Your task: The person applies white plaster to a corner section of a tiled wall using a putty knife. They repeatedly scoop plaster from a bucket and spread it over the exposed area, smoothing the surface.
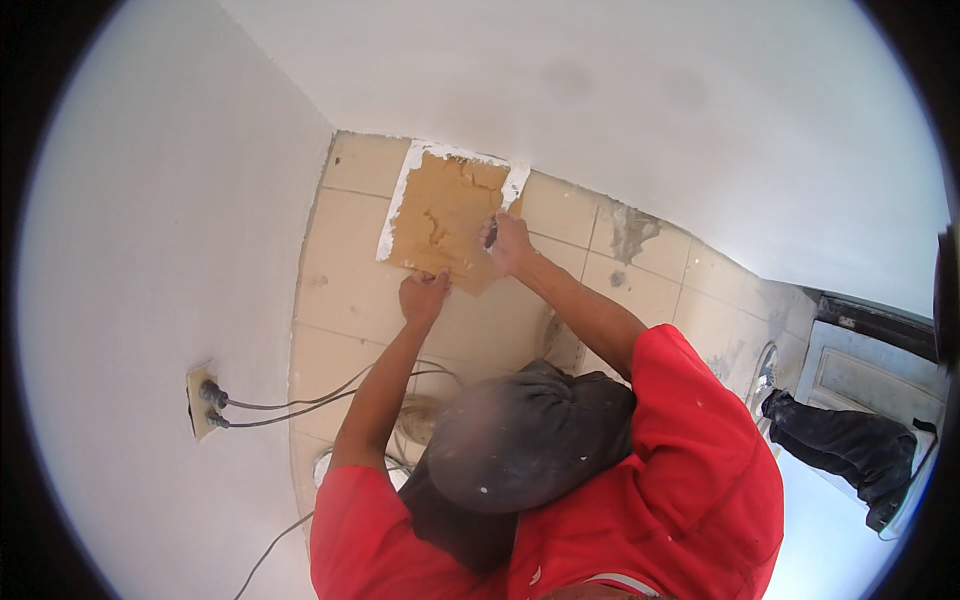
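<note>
A sheet of brown paper (pixel 450 200) lies on the tiled floor against the far wall, creased and torn in places, its left and far borders smeared white. My left hand (pixel 426 294) pinches the sheet's near edge. On the sheet's right side, my right hand (pixel 509 243) is closed around a small dark object (pixel 490 236), mostly covered by the fingers, so its kind does not show. Just beyond that hand, a narrow white strip (pixel 515 184) runs along the sheet's right border; whether it joins the dark object is unclear.
White walls meet in a corner behind the sheet. At left, two black plugs sit in a wall socket (pixel 200 402), their cords (pixel 300 408) crossing toward my left arm. Grey stains (pixel 632 232) mark the floor tiles. Another person's dark-trousered leg (pixel 840 440) is at right, near a pale door (pixel 870 365).
</note>
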